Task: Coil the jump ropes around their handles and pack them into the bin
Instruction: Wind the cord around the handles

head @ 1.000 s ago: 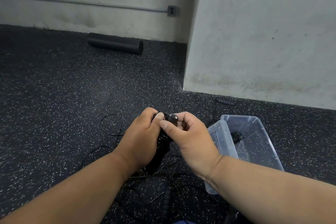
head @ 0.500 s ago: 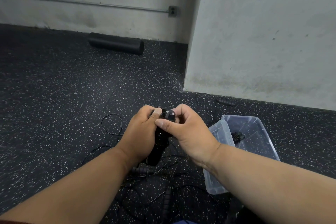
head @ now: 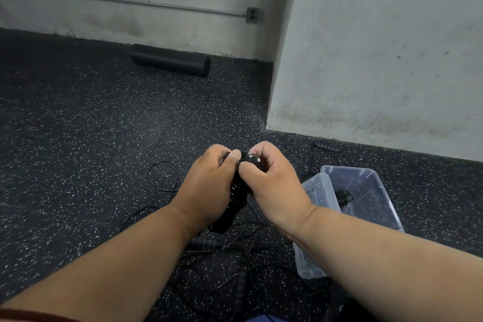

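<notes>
1. I see the left hand (head: 209,188) curled around a pair of black ribbed jump rope handles (head: 236,196), which stand tilted above the floor with thin black cord wound around them.
2. The right hand (head: 271,188) pinches at the rounded, glossy top end of the handles, thumb and fingers closed on it.
3. Loose thin rope (head: 162,175) lies in loops and tangles on the floor below and to the left of the hands; another ribbed black handle (head: 206,242) lies among it.
4. The bin (head: 386,206) is clear, rectangular plastic, on the floor just right of the right forearm; a coiled black rope bundle (head: 343,197) sits inside.
5. The floor (head: 78,125) is dark rubber, speckled white.
6. A black foam roller (head: 170,60) lies by the scuffed pale wall (head: 379,47), which carries a metal conduit and an outlet box (head: 252,15).
</notes>
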Available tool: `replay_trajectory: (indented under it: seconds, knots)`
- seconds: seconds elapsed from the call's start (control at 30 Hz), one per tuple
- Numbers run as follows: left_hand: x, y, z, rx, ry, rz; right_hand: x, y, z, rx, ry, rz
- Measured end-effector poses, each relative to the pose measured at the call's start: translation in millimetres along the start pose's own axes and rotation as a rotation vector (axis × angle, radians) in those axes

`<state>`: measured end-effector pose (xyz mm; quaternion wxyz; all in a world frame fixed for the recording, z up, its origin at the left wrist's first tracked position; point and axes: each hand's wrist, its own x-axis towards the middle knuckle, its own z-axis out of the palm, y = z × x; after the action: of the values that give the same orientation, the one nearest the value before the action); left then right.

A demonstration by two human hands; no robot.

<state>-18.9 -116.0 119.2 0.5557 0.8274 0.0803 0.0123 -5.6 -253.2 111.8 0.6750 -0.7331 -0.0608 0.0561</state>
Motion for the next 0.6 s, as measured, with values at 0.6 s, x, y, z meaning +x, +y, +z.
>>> replay_trajectory:
  seconds: [0.6]
  knots:
    - [1, -10, -8, -0.277, 0.023, -0.107, 9, -10, 3, -0.105, -0.088, -0.001]
